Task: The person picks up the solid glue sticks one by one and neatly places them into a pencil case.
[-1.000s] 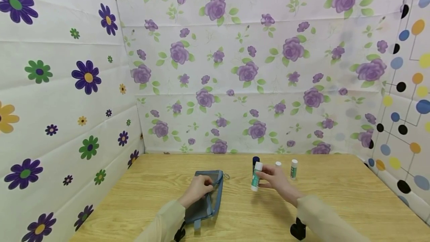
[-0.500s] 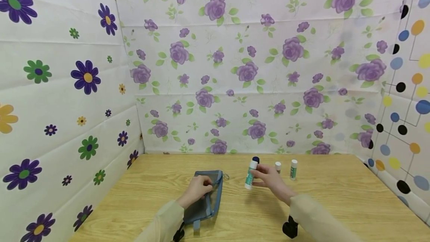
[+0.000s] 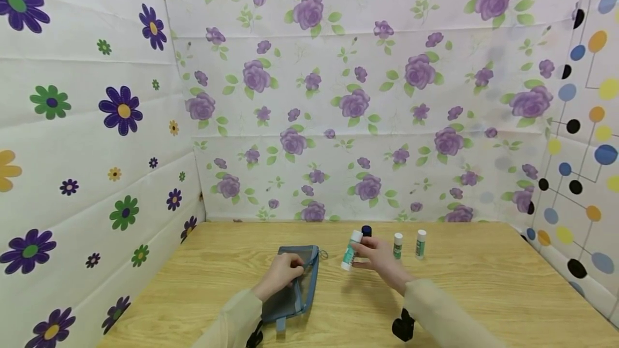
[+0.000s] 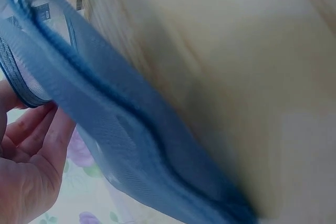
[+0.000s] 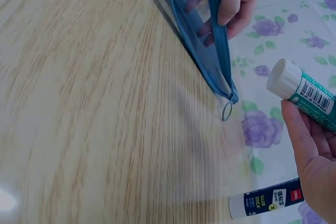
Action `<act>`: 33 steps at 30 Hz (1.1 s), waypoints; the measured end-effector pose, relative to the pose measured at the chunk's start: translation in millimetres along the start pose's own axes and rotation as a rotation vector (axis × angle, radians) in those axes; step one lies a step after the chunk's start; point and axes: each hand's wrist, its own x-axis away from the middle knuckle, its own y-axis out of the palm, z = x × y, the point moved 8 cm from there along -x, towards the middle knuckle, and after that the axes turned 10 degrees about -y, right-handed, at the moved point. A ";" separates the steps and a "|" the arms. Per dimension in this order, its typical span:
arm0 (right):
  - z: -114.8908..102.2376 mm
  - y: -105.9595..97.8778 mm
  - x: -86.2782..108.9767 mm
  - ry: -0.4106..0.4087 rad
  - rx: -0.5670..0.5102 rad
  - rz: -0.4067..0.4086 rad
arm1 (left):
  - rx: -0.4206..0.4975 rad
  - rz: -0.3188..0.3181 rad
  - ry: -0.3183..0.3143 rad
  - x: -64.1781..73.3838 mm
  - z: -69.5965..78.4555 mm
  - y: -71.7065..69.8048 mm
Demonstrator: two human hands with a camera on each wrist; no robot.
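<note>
Green tube in right hand

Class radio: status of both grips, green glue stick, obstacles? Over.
Left grip pinching pouch edge. Right grip holding green glue stick, tilted, outside pouch. Navy glue stick behind right grip, off the line to pouch.

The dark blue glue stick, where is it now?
In the head view, the dark blue glue stick stands on the table, behind and right of the tilted green glue stick and left of the two upright green ones.
</note>
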 end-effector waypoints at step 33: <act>9.0 45.0 -3.5 0.068 -0.067 -0.078 | 0.015 -0.011 -0.020 -0.6 -0.9 0.0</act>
